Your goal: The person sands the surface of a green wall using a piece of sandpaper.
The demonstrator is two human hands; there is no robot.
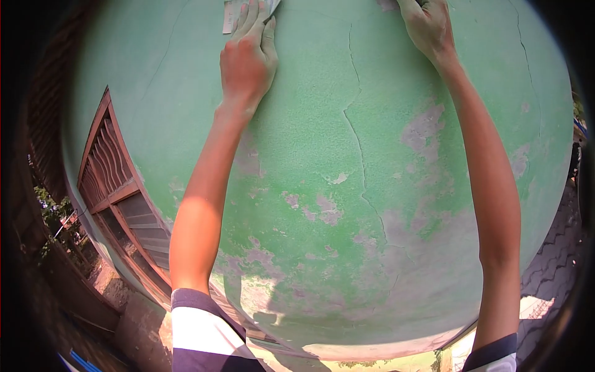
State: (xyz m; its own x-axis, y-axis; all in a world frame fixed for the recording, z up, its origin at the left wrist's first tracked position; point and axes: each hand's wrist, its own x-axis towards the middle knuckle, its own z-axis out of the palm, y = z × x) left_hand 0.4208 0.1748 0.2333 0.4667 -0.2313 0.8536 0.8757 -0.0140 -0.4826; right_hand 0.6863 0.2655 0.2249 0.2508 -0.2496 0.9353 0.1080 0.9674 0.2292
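Both arms reach up along a green wall (297,149) with cracks and peeling grey patches. At the top, left of centre, my left hand (249,53) presses a pale sheet with faint marks (232,16) to the wall, its fingers stretched over it. My right hand (429,25) is at the top edge, right of centre, close to the wall. Its fingers are partly cut off by the frame, and whatever they hold, if anything, is hidden. A long thin crack (362,167) runs down the wall between my arms.
On the left is a brown wooden window or door frame (114,198) with curved bars. Grey paving (551,266) shows at the lower right, and a pale ledge (372,353) lies along the bottom. Plants (52,211) stand at the far left.
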